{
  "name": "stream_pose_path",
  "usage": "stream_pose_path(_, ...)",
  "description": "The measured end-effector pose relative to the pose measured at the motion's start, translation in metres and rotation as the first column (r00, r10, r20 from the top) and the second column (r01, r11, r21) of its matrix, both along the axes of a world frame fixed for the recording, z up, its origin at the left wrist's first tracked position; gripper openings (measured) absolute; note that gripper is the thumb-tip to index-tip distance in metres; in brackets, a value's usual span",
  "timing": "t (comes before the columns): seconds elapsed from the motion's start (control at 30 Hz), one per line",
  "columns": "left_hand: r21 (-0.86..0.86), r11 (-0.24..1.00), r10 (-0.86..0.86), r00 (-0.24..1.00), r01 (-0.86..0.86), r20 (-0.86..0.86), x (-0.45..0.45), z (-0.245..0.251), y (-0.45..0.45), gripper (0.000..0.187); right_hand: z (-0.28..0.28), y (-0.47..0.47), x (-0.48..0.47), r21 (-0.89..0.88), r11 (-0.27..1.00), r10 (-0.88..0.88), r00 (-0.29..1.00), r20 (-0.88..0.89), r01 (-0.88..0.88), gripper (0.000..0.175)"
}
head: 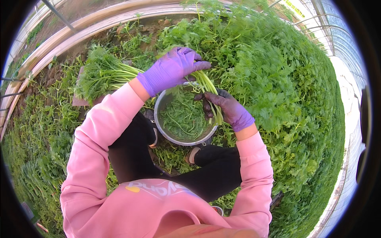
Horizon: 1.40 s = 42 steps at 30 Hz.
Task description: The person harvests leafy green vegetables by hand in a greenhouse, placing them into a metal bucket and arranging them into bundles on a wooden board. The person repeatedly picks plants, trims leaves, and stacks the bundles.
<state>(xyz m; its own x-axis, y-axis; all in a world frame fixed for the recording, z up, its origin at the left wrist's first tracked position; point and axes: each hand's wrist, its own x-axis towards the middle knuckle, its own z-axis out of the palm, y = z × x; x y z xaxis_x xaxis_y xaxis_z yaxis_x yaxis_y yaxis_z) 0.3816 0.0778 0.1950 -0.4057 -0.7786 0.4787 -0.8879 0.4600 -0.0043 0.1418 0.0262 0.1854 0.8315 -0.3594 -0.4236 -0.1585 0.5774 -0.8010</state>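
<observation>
A small bunch of pale green leafy stems (209,83) is held between my two hands over a round metal basin. My left hand (177,67), in a purple glove, curls over its upper part, hiding some of it. My right hand (223,105), in a purple glove with dark-stained fingers, grips the bunch near the cut ends. The metal basin (159,128) stands between my feet, with loose leaves and stems (187,116) inside. Left of the basin, a larger bunch of cut leafy greens (104,73) lies on a flat brownish board (78,99), its stems pointing towards my left forearm.
Dense leafy plants (262,74) grow ahead and to the right. Trimmed stems and leaves (50,119) litter the ground at left. A pale greenhouse border (98,28) curves along the far left, with metal hoops (330,28) at right. Part of a small container (218,210) shows beside my body.
</observation>
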Motion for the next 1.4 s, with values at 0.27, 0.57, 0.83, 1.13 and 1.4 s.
stream_pose_path(0.27,0.097,0.988,-0.091,0.967,0.116,-0.238,-0.018,-0.014,-0.006,0.026,0.004,0.001,0.002,0.092,0.979,-0.188,0.978,0.092,0.179,0.019)
stream_pose_path(0.57,0.573,0.781,0.51,0.784,-0.25,-0.354,0.001,0.026,0.012,0.031,0.006,-0.005,0.001,-0.017,0.928,-0.37,0.928,0.035,0.371,0.026)
stream_pose_path(0.83,0.407,0.457,0.667,-0.002,0.791,-0.745,-0.062,-0.017,-0.009,0.054,0.007,0.008,0.014,-0.085,0.954,-0.287,0.958,0.015,0.287,0.029)
stream_pose_path(1.13,-0.211,0.856,0.355,-0.834,0.471,-0.423,-0.054,0.01,-0.03,0.034,0.013,0.0,-0.001,-0.082,0.993,-0.088,0.996,0.013,0.089,0.032)
stream_pose_path(1.4,-0.424,0.872,0.09,-0.932,0.244,-0.35,-0.015,0.011,-0.034,0.034,0.014,-0.006,-0.005,-0.133,0.987,-0.096,0.993,-0.069,0.086,0.034)
